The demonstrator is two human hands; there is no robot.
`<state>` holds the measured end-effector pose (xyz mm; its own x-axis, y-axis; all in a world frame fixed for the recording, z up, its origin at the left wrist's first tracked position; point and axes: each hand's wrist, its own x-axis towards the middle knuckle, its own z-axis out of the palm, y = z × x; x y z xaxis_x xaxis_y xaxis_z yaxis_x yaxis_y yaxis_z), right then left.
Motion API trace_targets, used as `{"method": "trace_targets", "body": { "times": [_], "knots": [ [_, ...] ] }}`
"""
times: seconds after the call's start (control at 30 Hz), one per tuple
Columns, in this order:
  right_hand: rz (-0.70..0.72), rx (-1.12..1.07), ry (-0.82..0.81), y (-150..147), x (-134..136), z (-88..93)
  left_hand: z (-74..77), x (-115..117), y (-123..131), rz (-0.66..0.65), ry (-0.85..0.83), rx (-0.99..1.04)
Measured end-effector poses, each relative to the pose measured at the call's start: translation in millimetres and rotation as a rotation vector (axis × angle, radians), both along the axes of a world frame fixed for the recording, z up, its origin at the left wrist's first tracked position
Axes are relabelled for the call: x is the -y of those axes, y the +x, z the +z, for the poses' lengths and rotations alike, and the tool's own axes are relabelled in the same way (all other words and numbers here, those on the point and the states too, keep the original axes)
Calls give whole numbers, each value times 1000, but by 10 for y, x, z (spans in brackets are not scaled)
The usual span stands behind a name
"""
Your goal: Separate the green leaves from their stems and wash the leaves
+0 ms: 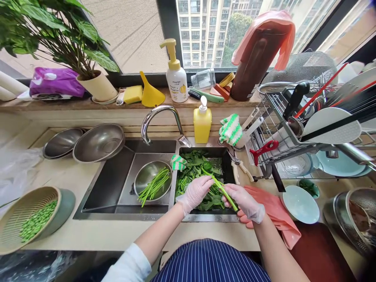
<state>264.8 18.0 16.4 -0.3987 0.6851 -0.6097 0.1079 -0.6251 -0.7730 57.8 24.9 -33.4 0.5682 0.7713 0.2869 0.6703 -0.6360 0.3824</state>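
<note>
Between my two hands, over the right sink basin, a green vegetable stalk (221, 187) slants down to the right. My left hand (197, 192), in a clear plastic glove, pinches its upper part. Gloved the same way, my right hand (241, 199) grips it lower down, and the cut-looking end sticks out below. Beneath them, leafy greens (195, 164) fill much of the right basin (227, 162). In the left basin (108, 188), a steel bowl (140, 176) holds a bunch of trimmed green stems (155, 185).
A curved tap (160, 109) rises behind the sink. Pink rubber gloves (273, 207) lie right of it, near kitchen shears (239, 168) and a pale bowl (300, 205). A loaded dish rack (282, 129) overhangs the right. A basket of green beans (38, 219) stands left.
</note>
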Motion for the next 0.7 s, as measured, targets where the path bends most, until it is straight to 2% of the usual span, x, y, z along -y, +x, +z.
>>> {"method": "trace_targets", "body": {
  "times": [0.07, 0.17, 0.27, 0.37, 0.43, 0.5, 0.63, 0.7],
  "knots": [
    [47, 36, 36, -30, 15, 67, -16, 24, 37, 37, -10, 56],
    [52, 90, 64, -65, 32, 87, -79, 41, 53, 41, -48, 34],
    [1, 108, 30, -73, 22, -52, -158, 65, 11, 64, -137, 7],
    [-110, 189, 34, -66, -22, -274, -179, 99, -59, 164, -243, 86],
    [-150, 257, 76, -65, -59, -372, -116, 119, -96, 223, -307, 168],
    [-117, 309, 149, -77, -91, -376, 5, 131, -104, 201, -340, 234],
    [-19, 307, 283, -144, -117, -170, 240, 121, -20, -15, -333, 257],
    [1, 229, 293, -181, -117, -62, 287, 95, 32, 3, -299, 263]
  ]
}}
